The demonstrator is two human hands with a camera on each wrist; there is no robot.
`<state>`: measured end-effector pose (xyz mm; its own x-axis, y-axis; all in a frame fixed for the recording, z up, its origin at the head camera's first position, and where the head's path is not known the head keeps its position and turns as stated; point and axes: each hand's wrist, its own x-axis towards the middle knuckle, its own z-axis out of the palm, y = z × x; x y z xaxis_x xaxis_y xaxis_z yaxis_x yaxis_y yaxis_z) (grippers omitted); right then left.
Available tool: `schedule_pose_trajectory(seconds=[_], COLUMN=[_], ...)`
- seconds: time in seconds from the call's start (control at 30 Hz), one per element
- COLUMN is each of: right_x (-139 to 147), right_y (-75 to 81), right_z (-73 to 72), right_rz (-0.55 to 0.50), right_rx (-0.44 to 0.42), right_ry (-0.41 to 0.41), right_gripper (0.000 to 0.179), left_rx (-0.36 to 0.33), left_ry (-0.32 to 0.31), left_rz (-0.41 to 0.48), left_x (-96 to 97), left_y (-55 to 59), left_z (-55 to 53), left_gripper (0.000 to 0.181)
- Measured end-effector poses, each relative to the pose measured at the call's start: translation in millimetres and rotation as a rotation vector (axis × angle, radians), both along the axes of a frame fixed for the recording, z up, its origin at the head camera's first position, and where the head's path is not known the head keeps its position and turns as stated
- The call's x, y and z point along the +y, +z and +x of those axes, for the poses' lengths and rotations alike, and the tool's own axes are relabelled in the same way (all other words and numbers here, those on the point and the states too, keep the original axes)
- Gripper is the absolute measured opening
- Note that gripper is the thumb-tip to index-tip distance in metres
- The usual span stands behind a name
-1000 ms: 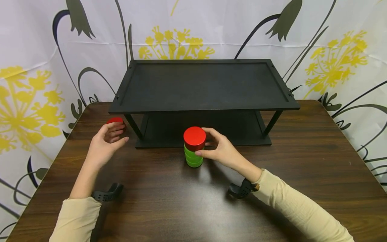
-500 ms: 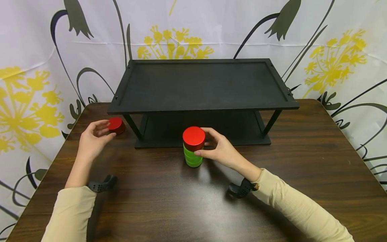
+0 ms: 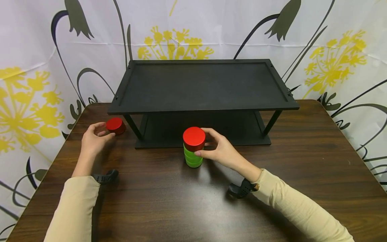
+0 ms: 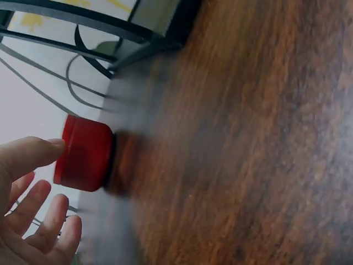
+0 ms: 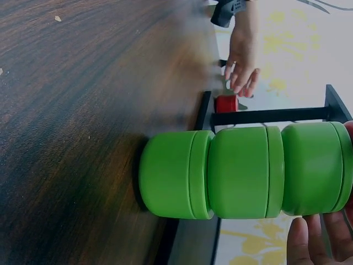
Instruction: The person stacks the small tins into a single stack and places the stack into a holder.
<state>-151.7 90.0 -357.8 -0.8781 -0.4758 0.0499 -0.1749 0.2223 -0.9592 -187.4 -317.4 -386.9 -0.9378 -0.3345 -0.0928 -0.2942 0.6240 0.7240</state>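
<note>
My left hand (image 3: 93, 139) is beside a small red round lidded jar (image 3: 115, 125) at the table's left, fingers loosely bent and nothing held. In the left wrist view the thumb overlaps that jar's lid edge, and the other fingers hang below it. Right of centre, my right hand (image 3: 222, 149) has thumb and fingers curled round a second red jar (image 3: 194, 137), which tops a stack of green jars (image 3: 193, 159). The right wrist view shows three green lidded jars (image 5: 240, 172) in that stack, standing on the table; the upper red jar is mostly cut off there.
A black two-tier shelf (image 3: 202, 85) stands at the back of the dark wooden table (image 3: 169, 208). Its lower tier (image 3: 242, 136) lies just behind the stack, and its left front leg (image 3: 133, 127) rises close to the lone red jar. A flowered cloth (image 3: 229, 20) hangs behind.
My left hand has drawn back to the left and lowered a little, uncovering the lone red jar. My right hand and the stack have stayed in place.
</note>
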Motion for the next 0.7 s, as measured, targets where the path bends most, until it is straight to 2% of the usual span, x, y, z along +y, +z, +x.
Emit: schedule_pose_trajectory(seconds=[0.17,0.33,0.7], right_x=[0,0,0], right_y=[-0.1,0.9,1.3], right_z=[-0.5,0.2,-0.5], right_rz=[0.004,0.002,0.007], right_rx=[-0.009,-0.007,0.022], right_ry=[0.005,0.007,-0.003], right_gripper=[0.065,0.065,0.064], left_rx=[-0.034,-0.036,-0.052], left_ry=[0.009,0.005,-0.008], left_rz=[0.021,0.031,0.034], left_x=[-3.5,-4.5,-0.4], left_y=[-5.8,-9.5,-11.7], left_z=[-4.6,-9.5,-17.9], left_gripper=[0.071,0.077,0.080])
